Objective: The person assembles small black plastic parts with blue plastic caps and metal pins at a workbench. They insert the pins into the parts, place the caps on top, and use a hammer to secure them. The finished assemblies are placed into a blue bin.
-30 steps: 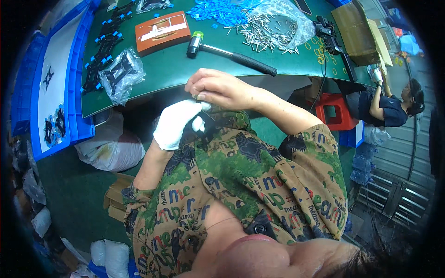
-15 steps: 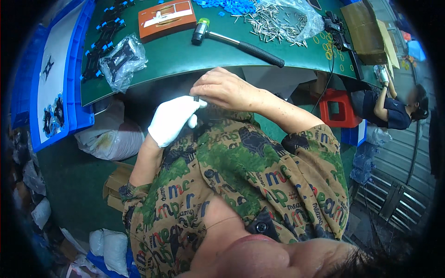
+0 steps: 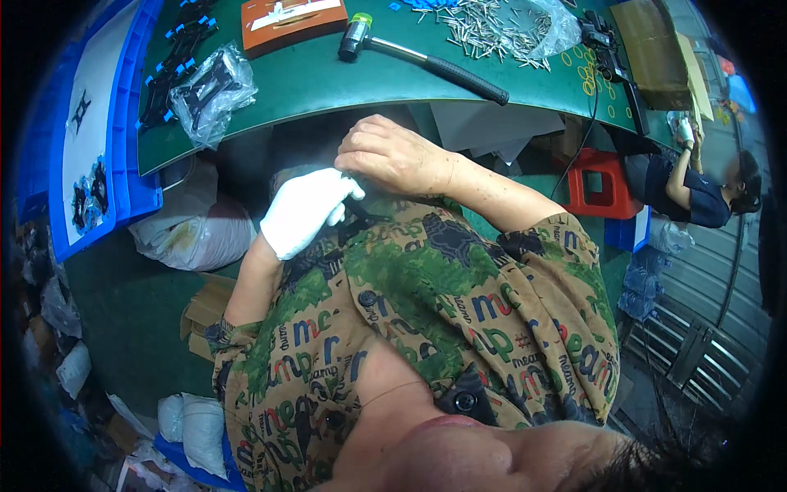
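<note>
In the head view (only one I've got), the gloved left hand and bare right hand are meeting just off the near edge of the green table. Both are curling their fingers in close together, but they're hiding the contact, so I can't tell what either one is gripping or how firmly. A small dark piece is showing just right of the left hand, in front of the patterned shirt; can't say if it's being held. My worry: they're working with no tabletop underneath, so one slip could be sending it to the floor, especially if the glove fabric is dulling the feel. Also, the hammer is lying with its handle end close to the near edge, and the bagged black bracket is sitting right at it further left, so a raised forearm could be knocking either off.
</note>
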The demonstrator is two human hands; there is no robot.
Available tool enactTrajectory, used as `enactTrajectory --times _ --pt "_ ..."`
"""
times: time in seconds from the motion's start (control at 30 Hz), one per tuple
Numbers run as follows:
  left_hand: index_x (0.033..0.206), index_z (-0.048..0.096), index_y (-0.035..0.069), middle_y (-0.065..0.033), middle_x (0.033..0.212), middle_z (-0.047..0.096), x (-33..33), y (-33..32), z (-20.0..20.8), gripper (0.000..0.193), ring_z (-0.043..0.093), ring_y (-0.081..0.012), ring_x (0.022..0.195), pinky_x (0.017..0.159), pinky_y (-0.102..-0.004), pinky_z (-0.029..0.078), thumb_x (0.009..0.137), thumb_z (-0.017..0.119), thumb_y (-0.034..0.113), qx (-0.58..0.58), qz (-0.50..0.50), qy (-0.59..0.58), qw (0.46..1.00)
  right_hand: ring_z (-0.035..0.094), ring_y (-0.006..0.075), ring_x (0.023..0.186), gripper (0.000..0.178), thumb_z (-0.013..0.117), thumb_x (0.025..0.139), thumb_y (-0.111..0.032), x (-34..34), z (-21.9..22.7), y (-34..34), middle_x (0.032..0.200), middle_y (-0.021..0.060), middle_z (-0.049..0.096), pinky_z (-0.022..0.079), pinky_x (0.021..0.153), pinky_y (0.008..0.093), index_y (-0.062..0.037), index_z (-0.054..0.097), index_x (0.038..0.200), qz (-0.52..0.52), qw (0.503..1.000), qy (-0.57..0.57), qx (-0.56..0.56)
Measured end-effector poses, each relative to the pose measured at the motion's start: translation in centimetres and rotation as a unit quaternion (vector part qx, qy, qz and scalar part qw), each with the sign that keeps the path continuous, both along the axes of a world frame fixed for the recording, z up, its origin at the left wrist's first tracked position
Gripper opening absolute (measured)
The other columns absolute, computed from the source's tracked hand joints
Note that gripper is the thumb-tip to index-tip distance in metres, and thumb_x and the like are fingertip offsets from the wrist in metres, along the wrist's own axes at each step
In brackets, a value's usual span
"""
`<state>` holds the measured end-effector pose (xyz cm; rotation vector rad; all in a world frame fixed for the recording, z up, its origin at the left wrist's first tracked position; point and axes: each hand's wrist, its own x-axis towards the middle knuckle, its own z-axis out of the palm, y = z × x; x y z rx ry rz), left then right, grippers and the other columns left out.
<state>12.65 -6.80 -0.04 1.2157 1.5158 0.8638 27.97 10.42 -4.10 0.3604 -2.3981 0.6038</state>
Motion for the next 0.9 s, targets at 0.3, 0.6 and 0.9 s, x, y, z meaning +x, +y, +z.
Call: enactTrajectory --times 0.3,0.6,0.9 --pt "0.094 0.072 0.001 -0.0019 0.066 0.057 0.6 -0.6 -0.4 0.027 0.053 -0.0081 0.057 0.058 -0.0247 0.043 0.101 0.056 0.022 0.032 0.046 0.017 0.998 0.062 0.0234 0.094 0.032 0.075 0.081 -0.008 -0.1 -0.1 -0.4 0.099 0.0038 0.062 0.05 0.091 0.0404 -0.0095 0.061 0.11 -0.031 0.999 0.035 0.009" --pt "0.096 0.073 -0.002 -0.0014 0.069 0.06 0.9 -0.6 -0.2 0.028 0.053 -0.0074 0.058 0.059 -0.0238 0.043 0.101 0.058 0.021 0.022 0.049 0.007 0.999 0.064 0.0192 0.089 0.026 0.075 0.081 -0.008 -0.2 -0.9 -1.3 0.093 0.0019 0.064 0.051 0.094 0.0408 -0.0091 0.064 0.104 -0.064 0.996 0.058 -0.005" --pt "0.097 0.072 0.003 -0.0014 0.068 0.059 0.8 -0.9 -0.5 0.025 0.053 -0.0084 0.057 0.057 -0.0246 0.043 0.102 0.054 0.021 0.056 0.022 0.054 0.997 0.065 0.0208 0.089 0.021 0.073 0.085 -0.013 0.0 -1.3 -1.9 0.092 0.0022 0.066 0.049 0.094 0.0432 -0.0098 0.066 0.105 -0.068 0.996 0.039 -0.034"
